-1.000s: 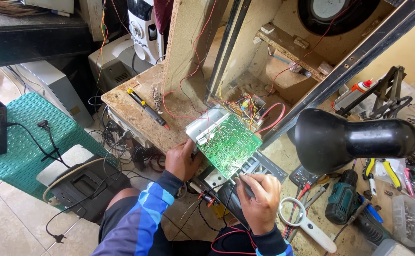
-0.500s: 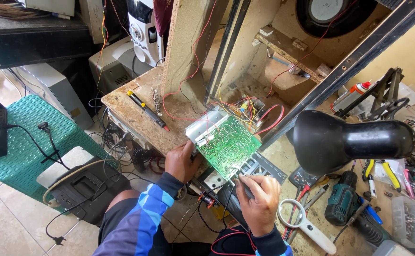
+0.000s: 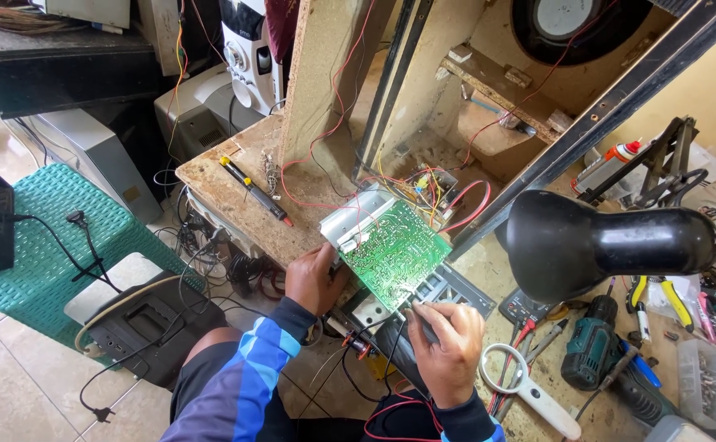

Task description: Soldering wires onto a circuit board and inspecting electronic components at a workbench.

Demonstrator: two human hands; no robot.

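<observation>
In the head view, the left hand (image 3: pixel 313 282) grips the lower left edge of the green circuit board (image 3: pixel 391 250), tilted over the table (image 3: pixel 243 217). The right hand (image 3: pixel 448 352) has its fingers closed on a thin tool whose tip touches the board's lower edge. A steady board and a light, exact tip would serve best here.

Right of your black desk lamp (image 3: pixel 612 241), a clear plastic parts box (image 3: pixel 699 385) sits at the bench edge; above the lamp lies a red-capped spray can (image 3: pixel 607 164).

Both hands are raised forward, left hand (image 3: pixel 315 280) curled gripping, right hand (image 3: pixel 448 350) pinched shut.
</observation>
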